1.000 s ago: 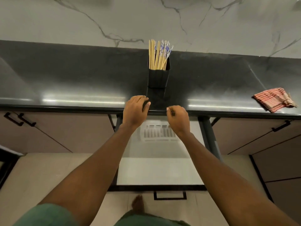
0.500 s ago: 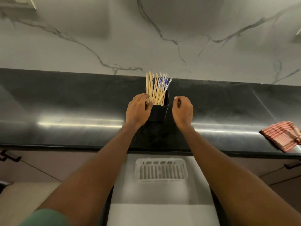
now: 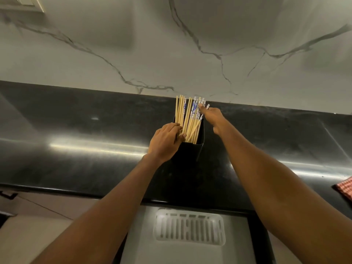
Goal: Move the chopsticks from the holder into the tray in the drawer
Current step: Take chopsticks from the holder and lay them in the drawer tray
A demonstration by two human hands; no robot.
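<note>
Zero chopsticks [image 3: 187, 121] in the tray [image 3: 158, 227], all in the holder [image 3: 190, 153] mid-frame; my left hand [image 3: 165, 143] curls round plain ones, right hand [image 3: 213, 116] pinches patterned tips, whole transfer pending.

so in that last half second the right hand [image 3: 213, 116] went from beside the holder [image 3: 190, 153] up to the chopsticks [image 3: 188, 119] tops, and the left hand [image 3: 165, 141] curled its fingers [image 3: 178, 130] round the bundle's left side
</note>
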